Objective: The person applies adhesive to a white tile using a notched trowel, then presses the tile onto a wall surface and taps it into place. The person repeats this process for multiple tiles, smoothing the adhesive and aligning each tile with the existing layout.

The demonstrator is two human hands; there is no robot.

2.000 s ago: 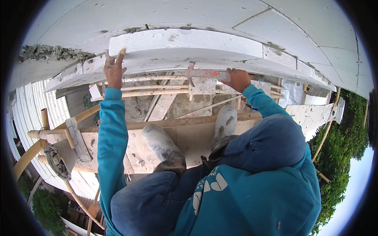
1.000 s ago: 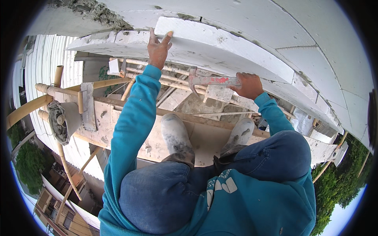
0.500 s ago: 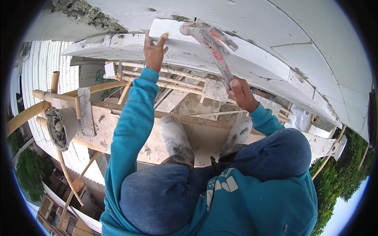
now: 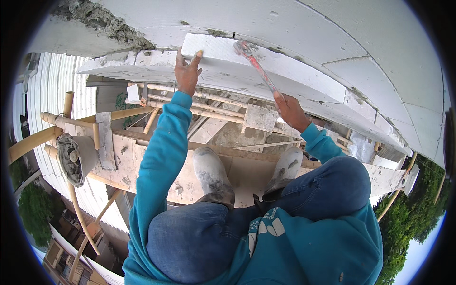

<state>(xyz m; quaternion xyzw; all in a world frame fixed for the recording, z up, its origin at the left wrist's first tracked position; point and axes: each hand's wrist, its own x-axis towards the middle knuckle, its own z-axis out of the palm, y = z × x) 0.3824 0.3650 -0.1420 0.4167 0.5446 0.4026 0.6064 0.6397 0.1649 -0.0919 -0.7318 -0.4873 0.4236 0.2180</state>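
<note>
A long white lightweight block (image 4: 285, 66) lies along a ledge of similar blocks, against the white wall. My left hand (image 4: 188, 73) grips its left end, thumb on the near face and fingers around the corner. My right hand (image 4: 292, 113) is closed around the handle of a claw hammer (image 4: 258, 66), worn red and smeared with grey mortar. The hammer's head is down at the block's upper face, near its left part; whether it touches is hard to tell.
I squat on a plank platform (image 4: 247, 171) in dusty white boots. Bamboo poles (image 4: 209, 111) run beyond it, with a drop below. At the left hangs a mortar-caked bucket (image 4: 83, 159). Rough mortar (image 4: 109, 26) edges the wall at upper left.
The hammer has swung down from above the block to its upper face, its head now smaller in view. My left hand stays on the block's left end.
</note>
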